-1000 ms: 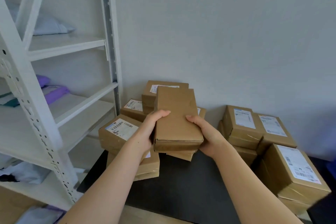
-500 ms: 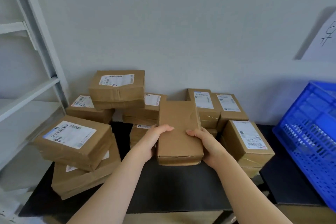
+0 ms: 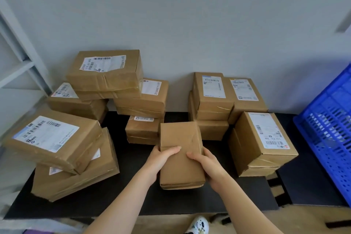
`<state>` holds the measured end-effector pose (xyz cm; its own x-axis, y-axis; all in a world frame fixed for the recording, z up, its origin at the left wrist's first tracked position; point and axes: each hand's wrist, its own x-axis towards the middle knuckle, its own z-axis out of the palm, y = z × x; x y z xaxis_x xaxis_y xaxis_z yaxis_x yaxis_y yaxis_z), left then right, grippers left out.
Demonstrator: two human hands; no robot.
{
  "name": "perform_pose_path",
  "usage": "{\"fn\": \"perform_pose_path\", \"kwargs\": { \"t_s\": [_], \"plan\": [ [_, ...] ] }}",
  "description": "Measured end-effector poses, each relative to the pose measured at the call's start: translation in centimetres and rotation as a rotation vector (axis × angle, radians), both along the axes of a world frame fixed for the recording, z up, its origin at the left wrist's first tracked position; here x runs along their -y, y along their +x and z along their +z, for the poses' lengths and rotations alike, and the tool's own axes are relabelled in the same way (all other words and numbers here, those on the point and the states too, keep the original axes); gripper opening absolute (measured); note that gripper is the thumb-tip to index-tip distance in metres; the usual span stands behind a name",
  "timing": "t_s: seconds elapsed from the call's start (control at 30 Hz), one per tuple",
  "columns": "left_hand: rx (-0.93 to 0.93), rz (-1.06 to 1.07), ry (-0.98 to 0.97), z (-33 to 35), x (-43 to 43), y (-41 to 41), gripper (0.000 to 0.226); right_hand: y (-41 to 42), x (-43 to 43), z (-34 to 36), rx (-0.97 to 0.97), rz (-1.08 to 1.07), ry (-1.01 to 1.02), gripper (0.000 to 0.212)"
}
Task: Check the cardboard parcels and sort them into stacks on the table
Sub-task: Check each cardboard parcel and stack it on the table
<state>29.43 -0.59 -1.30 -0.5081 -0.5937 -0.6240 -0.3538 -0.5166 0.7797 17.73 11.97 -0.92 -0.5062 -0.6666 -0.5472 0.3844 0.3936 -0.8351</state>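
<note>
— Where is the parcel?

— The plain brown parcel (image 3: 180, 156) sits lengthwise between both hands, over the middle of the black worktop (image 3: 133, 201). I can't tell whether it rests there or hangs just above.

— And the grip?

— The left grip (image 3: 161, 159) is wrapped round its left long edge with the thumb lying on top. The right grip (image 3: 209, 169) clasps the right edge the same way. Both hold the nearer half, so the far end sticks out beyond the fingers.

— Any writing on it?

— Its upper face shows only brown card and a crease.

— What about the parcels around it?

— A two-high left stack (image 3: 57, 138), a back-left stack (image 3: 106, 74), a middle stack (image 3: 144, 99) and a back-right stack (image 3: 212, 91) all carry white barcode labels, with print too small to read. The front-right parcel (image 3: 262, 138) has a label with larger characters turned sideways, which I can't make out with confidence.

— Containers?

— A blue slotted crate (image 3: 326, 138) stands at the right end of the worktop. Its inside is out of sight.
</note>
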Motion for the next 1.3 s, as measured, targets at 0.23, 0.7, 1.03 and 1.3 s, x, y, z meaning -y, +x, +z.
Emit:
{"fn": "perform_pose_path", "kwargs": {
  "t_s": [0.23,0.7,1.03,1.3],
  "plan": [
    [0.113,-0.056,-0.052,-3.0,-0.2,-0.3,0.08,0.5,0.8,-2.4,-0.169,0.01,0.169,0.089],
    [0.215,-0.07,-0.158,-3.7,1.2,-2.3,0.091,-0.5,2.7,-3.7,-0.224,0.032,0.357,0.087],
    [0.222,-0.073,-0.156,-3.6,1.0,-2.2,0.092,-0.6,3.0,-3.4,-0.24,0.058,0.418,0.085],
    [0.223,-0.064,-0.14,-3.8,1.1,-2.1,0.091,-0.5,2.9,-2.9,-0.21,0.05,0.404,0.086]
  ]
}}
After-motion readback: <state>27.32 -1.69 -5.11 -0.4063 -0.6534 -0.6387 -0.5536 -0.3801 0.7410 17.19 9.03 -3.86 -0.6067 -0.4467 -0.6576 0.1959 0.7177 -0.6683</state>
